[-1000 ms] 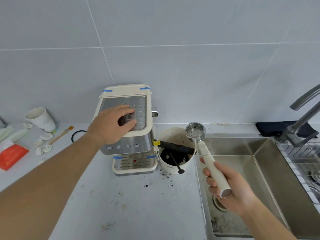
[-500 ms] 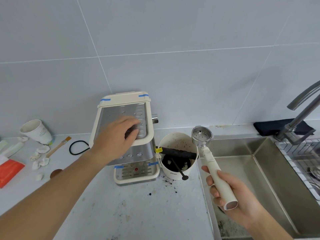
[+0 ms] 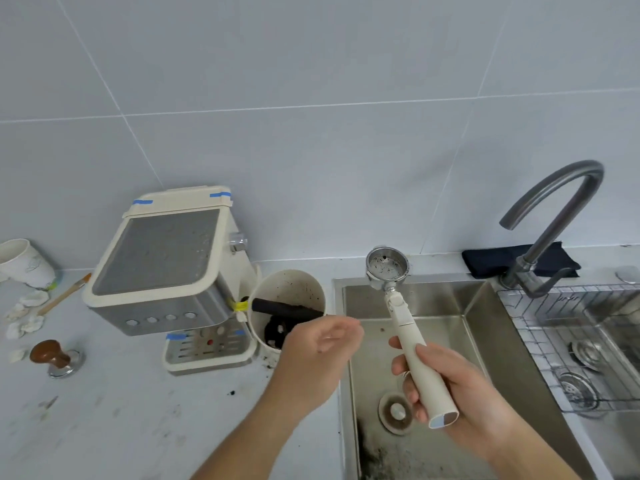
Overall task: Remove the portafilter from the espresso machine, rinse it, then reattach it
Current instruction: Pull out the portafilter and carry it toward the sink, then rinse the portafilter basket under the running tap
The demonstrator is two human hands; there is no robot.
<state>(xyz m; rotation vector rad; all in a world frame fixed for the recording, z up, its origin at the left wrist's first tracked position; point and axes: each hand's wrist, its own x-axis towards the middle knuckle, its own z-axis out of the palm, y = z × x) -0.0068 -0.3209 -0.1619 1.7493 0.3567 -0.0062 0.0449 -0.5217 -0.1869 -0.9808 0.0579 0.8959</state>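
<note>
Right hand [image 3: 460, 389] gripping portafilter [image 3: 403, 318] by cream handle, lower right of frame, metal basket pointing up over sink [image 3: 474, 306]. Left hand [image 3: 317, 355] hovering blurred at centre, loosely curled, holding nothing. Espresso machine [image 3: 173, 271] standing on surface [image 3: 121, 410], left.

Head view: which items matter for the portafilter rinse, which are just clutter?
In play: portafilter in right hand, left hand, faucet, sink, espresso machine.

Clutter: knock box, tamper, brush, paper cup, dark cloth.
</note>
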